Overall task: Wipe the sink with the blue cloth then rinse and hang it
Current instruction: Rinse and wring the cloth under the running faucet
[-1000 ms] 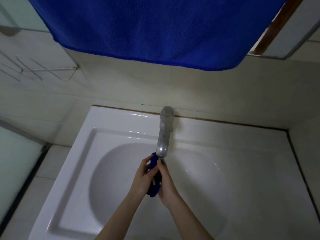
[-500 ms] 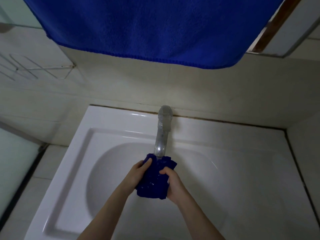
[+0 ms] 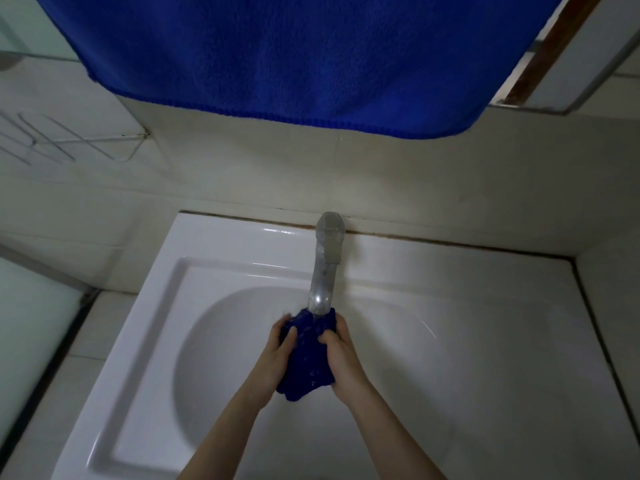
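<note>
Our grip holds the small dark-blue cloth point(image 3: 308, 362) from both sides, left hand point(image 3: 280, 344) and right hand point(image 3: 341, 351) curled round it just under the spout of the grey metal faucet point(image 3: 323, 271). A second ago it was a thin squeezed wad; now it hangs longer, so we judge rinsing under way. It hangs over the bowl of the white ceramic sink point(image 3: 145, 334), where we cannot make out any water.

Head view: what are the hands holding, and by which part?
The cloth, bunched under the faucet: the left hand grips its left side, the right hand its right side.
</note>
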